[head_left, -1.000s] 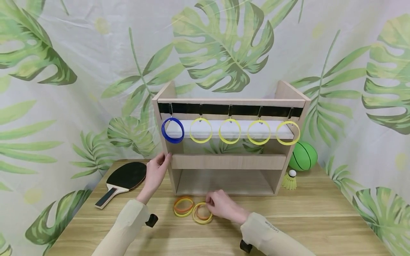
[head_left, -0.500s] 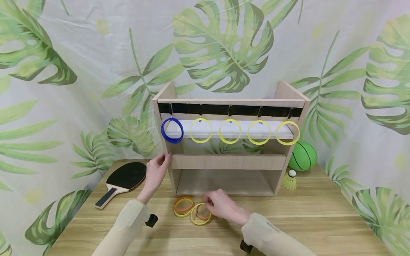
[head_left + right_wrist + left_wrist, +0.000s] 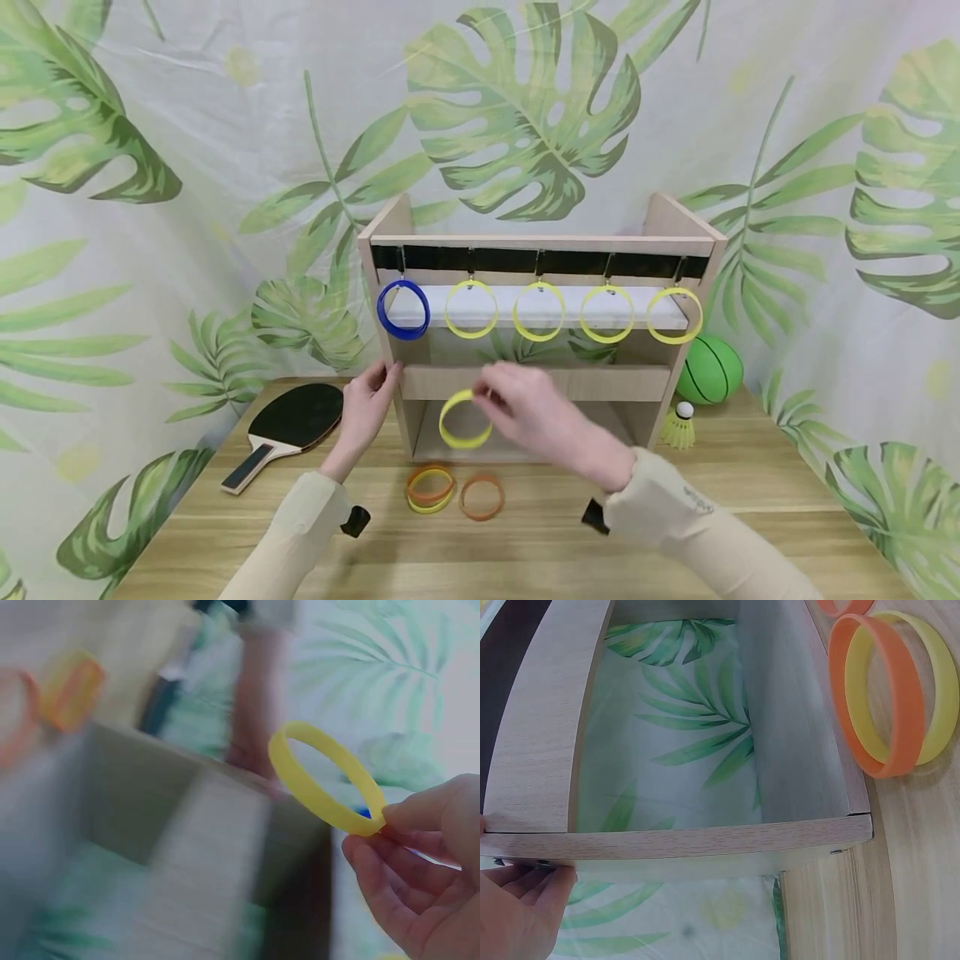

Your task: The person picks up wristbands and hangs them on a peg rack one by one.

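My right hand [image 3: 536, 412] pinches a yellow wristband [image 3: 319, 784] between thumb and fingers, in front of the lower part of the wooden rack [image 3: 536, 383]. With its fingers at the rack's left side panel, my left hand [image 3: 367, 404] holds the edge; the left wrist view shows the fingertips against that panel. Five hooks line the rack's black strip: a blue wristband [image 3: 386, 321] hangs at the far left, several yellow wristbands [image 3: 517, 321] on the others. On the table lie an orange wristband [image 3: 482, 518] and, left of it, an orange and yellow pair [image 3: 907, 712].
A black table tennis paddle [image 3: 296, 414] lies left of the rack. At its right stand a green ball [image 3: 708, 371] and a yellow shuttlecock [image 3: 678, 429]. The wooden table [image 3: 525, 550] runs below, with a leaf-print cloth [image 3: 225, 208] behind.
My right hand has lifted the yellow wristband off the table and up toward the rack, leaving the orange one lying there. My left hand has stayed at the rack's side.
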Tool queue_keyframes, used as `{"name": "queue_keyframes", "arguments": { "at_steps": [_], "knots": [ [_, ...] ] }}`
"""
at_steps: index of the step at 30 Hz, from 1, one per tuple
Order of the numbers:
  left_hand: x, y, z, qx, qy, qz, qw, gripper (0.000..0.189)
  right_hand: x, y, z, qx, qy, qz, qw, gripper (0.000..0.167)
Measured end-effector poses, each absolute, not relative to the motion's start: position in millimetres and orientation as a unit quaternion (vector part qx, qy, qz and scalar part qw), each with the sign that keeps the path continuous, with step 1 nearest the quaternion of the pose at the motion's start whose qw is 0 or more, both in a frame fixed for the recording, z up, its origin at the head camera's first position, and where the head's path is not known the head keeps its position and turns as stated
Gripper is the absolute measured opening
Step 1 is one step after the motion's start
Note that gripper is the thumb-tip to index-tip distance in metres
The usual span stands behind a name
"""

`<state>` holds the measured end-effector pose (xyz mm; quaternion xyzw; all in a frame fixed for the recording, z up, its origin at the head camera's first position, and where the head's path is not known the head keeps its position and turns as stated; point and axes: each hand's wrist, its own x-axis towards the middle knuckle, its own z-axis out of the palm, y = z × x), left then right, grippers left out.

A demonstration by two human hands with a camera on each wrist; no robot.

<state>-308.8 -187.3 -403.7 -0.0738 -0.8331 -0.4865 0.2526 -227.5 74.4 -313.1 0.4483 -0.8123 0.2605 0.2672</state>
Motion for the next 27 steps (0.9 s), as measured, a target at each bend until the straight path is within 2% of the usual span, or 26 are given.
{"name": "queue_keyframes", "arguments": {
  "at_steps": [5,10,21,27],
  "knots": [
    [-309,-188,-404,-0.074,-0.835,-0.486,0.249,0.032,-236,80,-250,0.450,-0.789,0.256,0.331,0.002],
    [-309,-188,-405,-0.069,-0.837,-0.481,0.249,0.032,-255,78,-214,0.429,-0.791,0.225,0.374,0.005],
    [-311,-188,-408,-0.069,-0.836,-0.486,0.246,0.036,-276,73,-213,0.393,-0.833,0.161,0.354,0.009],
    [-309,-188,-406,-0.074,-0.833,-0.489,0.249,0.037,-271,74,-214,0.392,-0.827,0.152,0.373,0.009]
  ]
}}
